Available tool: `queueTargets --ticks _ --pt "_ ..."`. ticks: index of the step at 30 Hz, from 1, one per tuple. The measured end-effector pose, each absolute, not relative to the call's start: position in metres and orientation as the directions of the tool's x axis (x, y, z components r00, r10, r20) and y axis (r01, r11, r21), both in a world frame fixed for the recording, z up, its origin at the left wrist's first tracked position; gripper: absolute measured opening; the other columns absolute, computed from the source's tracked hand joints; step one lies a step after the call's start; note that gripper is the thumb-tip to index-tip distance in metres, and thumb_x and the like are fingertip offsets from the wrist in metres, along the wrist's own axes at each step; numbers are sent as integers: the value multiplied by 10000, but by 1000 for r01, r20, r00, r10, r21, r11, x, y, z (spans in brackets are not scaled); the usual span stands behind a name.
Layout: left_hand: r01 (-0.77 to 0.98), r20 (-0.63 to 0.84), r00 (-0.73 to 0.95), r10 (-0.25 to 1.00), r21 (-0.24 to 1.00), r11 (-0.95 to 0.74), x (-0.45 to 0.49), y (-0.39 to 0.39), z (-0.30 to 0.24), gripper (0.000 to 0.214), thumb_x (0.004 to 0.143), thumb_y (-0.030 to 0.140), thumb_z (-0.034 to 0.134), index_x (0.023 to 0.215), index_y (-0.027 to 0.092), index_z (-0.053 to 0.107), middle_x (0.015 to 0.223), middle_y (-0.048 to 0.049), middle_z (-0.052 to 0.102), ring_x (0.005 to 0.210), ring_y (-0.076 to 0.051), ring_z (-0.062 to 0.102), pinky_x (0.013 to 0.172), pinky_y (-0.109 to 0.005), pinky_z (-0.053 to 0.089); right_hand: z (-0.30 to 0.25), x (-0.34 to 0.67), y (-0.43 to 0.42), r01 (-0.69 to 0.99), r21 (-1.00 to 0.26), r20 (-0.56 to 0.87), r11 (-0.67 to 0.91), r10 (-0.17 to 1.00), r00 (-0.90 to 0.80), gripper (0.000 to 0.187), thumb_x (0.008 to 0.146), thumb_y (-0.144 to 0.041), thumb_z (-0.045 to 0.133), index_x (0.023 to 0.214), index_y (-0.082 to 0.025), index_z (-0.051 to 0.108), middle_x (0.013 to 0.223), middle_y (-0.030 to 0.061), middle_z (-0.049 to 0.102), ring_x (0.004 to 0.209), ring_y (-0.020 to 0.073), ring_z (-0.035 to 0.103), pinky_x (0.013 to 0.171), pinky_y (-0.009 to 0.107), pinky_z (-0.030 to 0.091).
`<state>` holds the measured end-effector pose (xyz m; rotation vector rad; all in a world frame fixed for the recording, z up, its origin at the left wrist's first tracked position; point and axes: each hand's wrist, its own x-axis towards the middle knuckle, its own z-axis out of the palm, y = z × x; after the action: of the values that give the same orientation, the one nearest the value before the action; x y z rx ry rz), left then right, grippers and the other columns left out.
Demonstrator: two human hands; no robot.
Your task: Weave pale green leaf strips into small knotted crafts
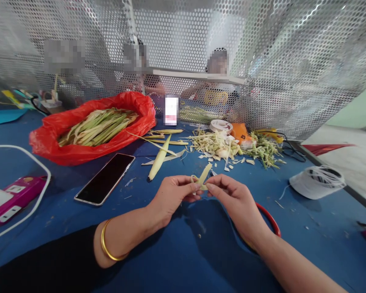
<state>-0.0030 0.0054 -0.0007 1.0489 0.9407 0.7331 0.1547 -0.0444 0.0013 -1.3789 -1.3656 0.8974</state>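
Right of the phone (105, 184), over the counter (308, 228), our left hand (173, 195) and right hand (232, 199) pinch a leaf strip (203, 176); we'd best pull it evenly taut.

two hands, the left hand (172, 194) and the right hand (233, 200); one leaf strip (203, 176); one red bag (49, 143); one black phone (105, 178); one gold bangle (107, 248); one pink box (21, 194).

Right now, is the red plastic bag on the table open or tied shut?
Open. The red plastic bag has its mouth spread wide and rolled back, and the green and pale leaf strips heaped inside show plainly.
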Motion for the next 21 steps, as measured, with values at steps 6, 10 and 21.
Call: queueTargets --ticks 6,10,21 --pt "-87 -365 384 848 900 427 -3 5 1 138 724 257 739 757 125 711 704 -56 724 594 -110 654 617 -210 510 3 161 -47 825 -391 606 407 789 -102 101 893 -215 574 867 -220 672 864 44 692 797 188 631 780 344 444" --pt "-94 -380 368 848 893 441 -2 4 1 137 726 245 733 777 120 707 720 -65 727 626 -129 677 617 -213 510 3 158 -51 893 -8 740 450 603 -297 123 854 -115 595 831 -204 677 939 57 709 956 225 632 929 402 393" --pt "-173 -344 293 892 899 403 0 3 1 114 682 220 744 734 125 709 648 -13 673 572 -76 587 573 -180 478 -6 143 -54 741 -544 485 393 868 -105 193 884 -197 529 706 -194 602 698 12 598 664 152 560 639 298 379"
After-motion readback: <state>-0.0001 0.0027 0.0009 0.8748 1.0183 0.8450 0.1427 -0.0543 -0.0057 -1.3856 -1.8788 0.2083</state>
